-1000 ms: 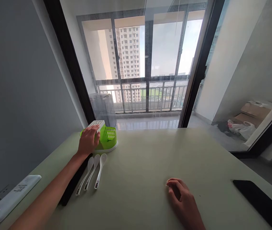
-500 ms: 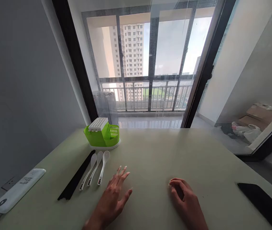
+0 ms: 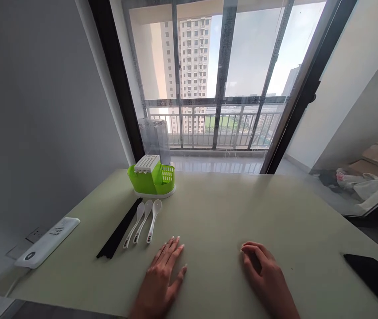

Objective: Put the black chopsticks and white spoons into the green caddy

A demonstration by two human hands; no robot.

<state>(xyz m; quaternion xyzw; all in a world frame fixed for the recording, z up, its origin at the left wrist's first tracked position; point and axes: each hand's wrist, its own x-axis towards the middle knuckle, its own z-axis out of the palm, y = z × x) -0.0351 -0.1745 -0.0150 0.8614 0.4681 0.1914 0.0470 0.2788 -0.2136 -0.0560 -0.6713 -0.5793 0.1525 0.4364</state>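
Note:
My left hand (image 3: 162, 277) lies palm down on the pale green table (image 3: 215, 212), its fingers stretched out and the thumb apart. It holds nothing. Just beyond its fingertips are three white spoons (image 3: 152, 225) side by side, bowls pointing away from me and dark marks on their handle ends. Left of them lies a row of long black sticks (image 3: 119, 231) that look like chopsticks. My right hand (image 3: 263, 270) rests on its side at the right, fingers curled in and thumb tip close to the index finger, with an empty hollow between them.
A green basket caddy (image 3: 150, 179) with a white slotted top and base stands behind the spoons. A white power strip (image 3: 47, 243) with a cable lies at the left edge. A flat black object (image 3: 375, 277) is at the right edge. A glass door is beyond the table.
My view has turned, so the tabletop things appear further right and higher. My left hand has settled flatter, with its fingers closer together and further from the spoons. My right hand keeps its curled pose.

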